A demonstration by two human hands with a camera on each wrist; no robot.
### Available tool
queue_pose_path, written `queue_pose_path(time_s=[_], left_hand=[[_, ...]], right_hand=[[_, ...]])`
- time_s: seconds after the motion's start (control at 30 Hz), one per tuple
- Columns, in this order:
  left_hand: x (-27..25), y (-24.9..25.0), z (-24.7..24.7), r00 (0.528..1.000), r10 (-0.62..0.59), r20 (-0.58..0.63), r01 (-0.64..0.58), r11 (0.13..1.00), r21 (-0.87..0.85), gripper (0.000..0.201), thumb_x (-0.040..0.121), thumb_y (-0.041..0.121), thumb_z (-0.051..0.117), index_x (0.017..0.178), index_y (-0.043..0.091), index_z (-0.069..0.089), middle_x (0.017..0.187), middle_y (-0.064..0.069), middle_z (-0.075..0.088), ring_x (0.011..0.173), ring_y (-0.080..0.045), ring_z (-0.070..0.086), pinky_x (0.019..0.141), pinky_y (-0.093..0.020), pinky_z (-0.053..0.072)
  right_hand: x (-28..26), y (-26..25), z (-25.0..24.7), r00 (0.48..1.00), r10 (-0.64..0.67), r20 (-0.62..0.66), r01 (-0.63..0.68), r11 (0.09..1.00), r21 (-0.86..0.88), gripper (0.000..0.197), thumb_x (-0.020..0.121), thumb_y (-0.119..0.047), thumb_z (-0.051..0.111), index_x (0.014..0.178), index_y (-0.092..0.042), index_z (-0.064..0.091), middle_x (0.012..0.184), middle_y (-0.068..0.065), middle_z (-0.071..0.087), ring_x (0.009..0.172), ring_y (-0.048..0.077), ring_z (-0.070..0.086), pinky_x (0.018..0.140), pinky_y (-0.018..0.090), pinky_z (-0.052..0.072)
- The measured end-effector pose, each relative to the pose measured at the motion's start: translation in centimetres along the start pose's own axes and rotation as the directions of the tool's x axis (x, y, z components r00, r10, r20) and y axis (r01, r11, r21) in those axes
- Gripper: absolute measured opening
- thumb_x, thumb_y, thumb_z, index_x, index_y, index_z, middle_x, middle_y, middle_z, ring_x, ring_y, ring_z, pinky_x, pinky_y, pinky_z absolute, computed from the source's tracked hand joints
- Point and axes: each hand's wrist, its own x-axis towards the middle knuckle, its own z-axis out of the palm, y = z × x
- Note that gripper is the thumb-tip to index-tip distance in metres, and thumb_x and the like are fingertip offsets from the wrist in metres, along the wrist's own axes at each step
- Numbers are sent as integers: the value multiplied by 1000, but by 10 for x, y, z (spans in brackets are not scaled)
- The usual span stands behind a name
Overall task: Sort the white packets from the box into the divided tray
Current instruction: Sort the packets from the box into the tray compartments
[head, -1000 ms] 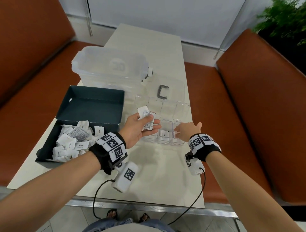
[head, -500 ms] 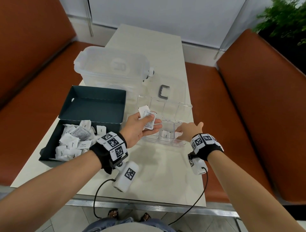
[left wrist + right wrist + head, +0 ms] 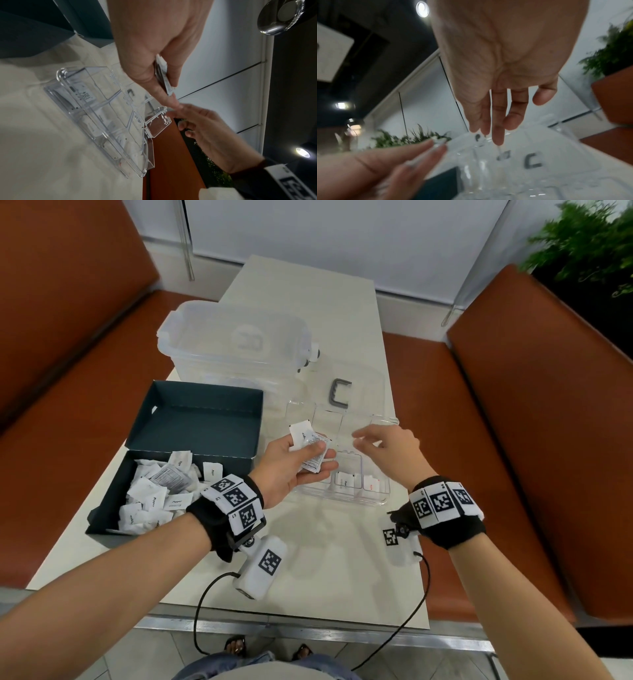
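My left hand (image 3: 301, 460) grips a small stack of white packets (image 3: 310, 448) above the left part of the clear divided tray (image 3: 376, 501). The left wrist view shows the packets (image 3: 163, 75) pinched between thumb and fingers. My right hand (image 3: 376, 440) hovers empty over the tray's middle, fingers straight and loose, reaching toward the held packets; its fingertips (image 3: 498, 140) hang over the tray in the right wrist view. The tray's near compartments hold a few packets (image 3: 346, 479). The dark box (image 3: 113, 511) at the left holds several white packets (image 3: 154, 494).
A large clear plastic bin (image 3: 236, 344) stands behind the dark box. A grey C-shaped handle (image 3: 339, 393) lies on the clear lid behind the tray. Orange benches (image 3: 513, 440) flank the table. Cables hang over the table's near edge (image 3: 308, 621).
My right hand has lifted off the tray's near right compartment and moved up and left toward the packets in my left hand. The left hand has barely shifted.
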Motion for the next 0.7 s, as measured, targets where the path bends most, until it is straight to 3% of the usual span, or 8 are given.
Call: queue_pose_path(time_s=[0.07,0.1,0.2,0.3,0.43,0.53,0.7], left_hand=[[-1,-1,2,1000,8,22,-9,1000,26,26,89,9,67,114,4,61,98,-15,75,85,-26,74,63,-27,58],[-2,-1,3,999,11,39,-13,999,40,27,88,9,68,114,4,62,99,-15,74,85,-26,74,64,-27,58],[-3,1,6,996,-17,86,12,998,56,27,89,13,67,114,4,63,106,-18,72,88,-28,73,66,-28,59],[-4,4,4,996,-65,66,64,998,14,28,96,21,58,116,1,62,106,-21,71,87,-28,73,65,-29,60],[-3,11,-3,999,-43,20,43,999,-10,23,98,18,55,113,1,60,102,-21,72,82,-26,74,63,-28,60],[-4,16,-6,1000,17,26,-18,1000,22,15,95,15,59,107,6,62,92,-15,74,79,-25,74,63,-27,59],[-2,22,-15,996,23,-89,-24,1000,-15,22,98,22,57,110,5,63,101,-16,73,84,-29,74,64,-29,60]], right_hand=[[-6,-18,1,999,-29,-20,32,979,203,24,90,-39,61,109,-28,69,86,-15,65,74,-6,57,75,11,44],[-8,-25,3,999,-36,-5,36,965,261,23,89,-38,63,108,-26,69,85,-13,67,71,-6,58,70,8,44],[-10,-34,9,999,-27,32,13,924,382,12,85,-23,70,95,-16,72,75,-6,70,56,-4,60,61,11,47],[-8,-34,6,999,38,-2,-33,889,457,3,83,-13,71,84,-10,71,74,-1,69,53,3,62,58,15,51],[-6,-37,0,996,70,56,-90,806,585,7,85,-13,70,89,-8,68,78,4,70,59,13,68,59,25,56],[-5,-49,5,992,31,123,-98,807,583,18,79,-16,77,92,-9,66,74,4,69,58,12,67,58,24,57],[-1,-62,9,998,20,-60,18,819,574,8,77,-11,77,78,-10,69,69,3,68,54,9,62,59,22,54]])
